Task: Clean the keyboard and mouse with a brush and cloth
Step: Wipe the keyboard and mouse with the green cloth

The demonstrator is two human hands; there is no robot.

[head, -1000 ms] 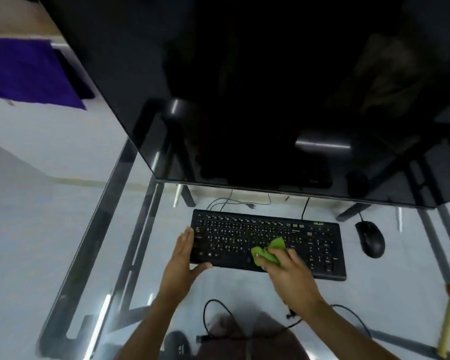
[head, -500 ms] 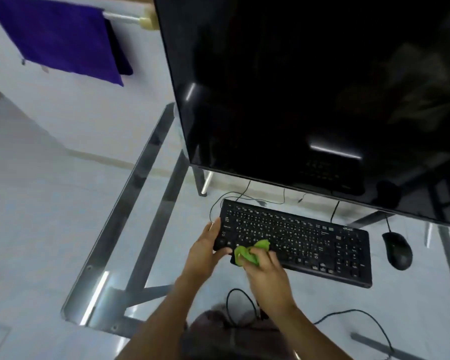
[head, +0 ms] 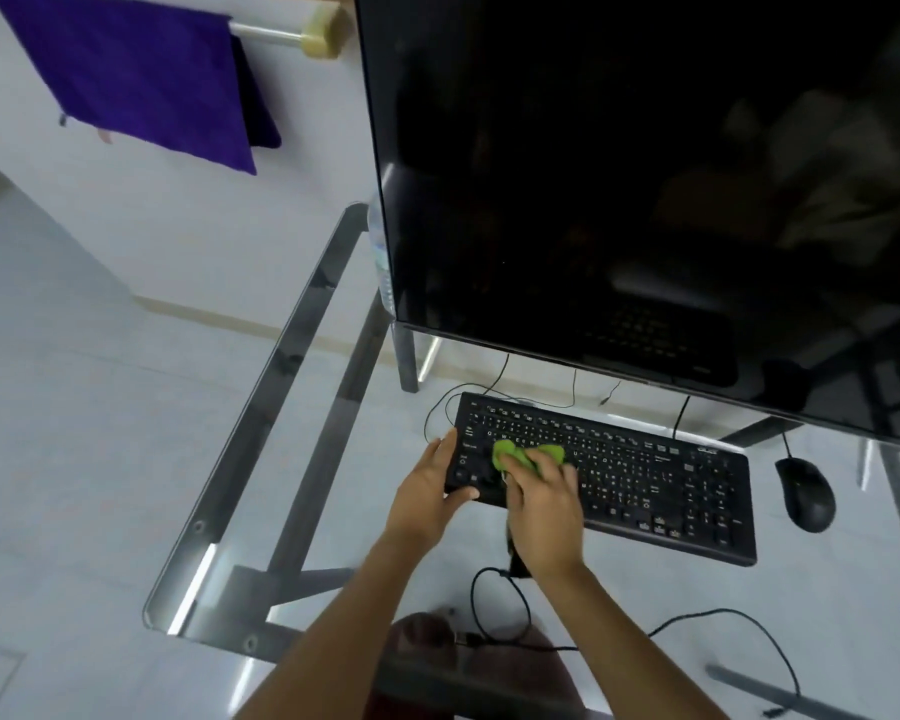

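Observation:
A black keyboard (head: pixel 640 475) lies on the glass desk (head: pixel 261 459) below the monitor. My right hand (head: pixel 544 504) presses a crumpled green cloth (head: pixel 510 453) onto the keys at the keyboard's left part. My left hand (head: pixel 427 491) grips the keyboard's left end, thumb on its front edge, fingers along the side. A black mouse (head: pixel 806 493) sits to the right of the keyboard, apart from both hands. No brush is in view.
A large dark monitor (head: pixel 645 189) stands close behind the keyboard. Cables (head: pixel 500 605) run under the glass near the front edge. A purple towel (head: pixel 141 75) hangs on a rail at the upper left. The desk's metal frame shows through the glass at the left.
My right hand has slid the green cloth leftward and then up across the keys. My left hand has stayed on the keyboard's left end. The view has swung left.

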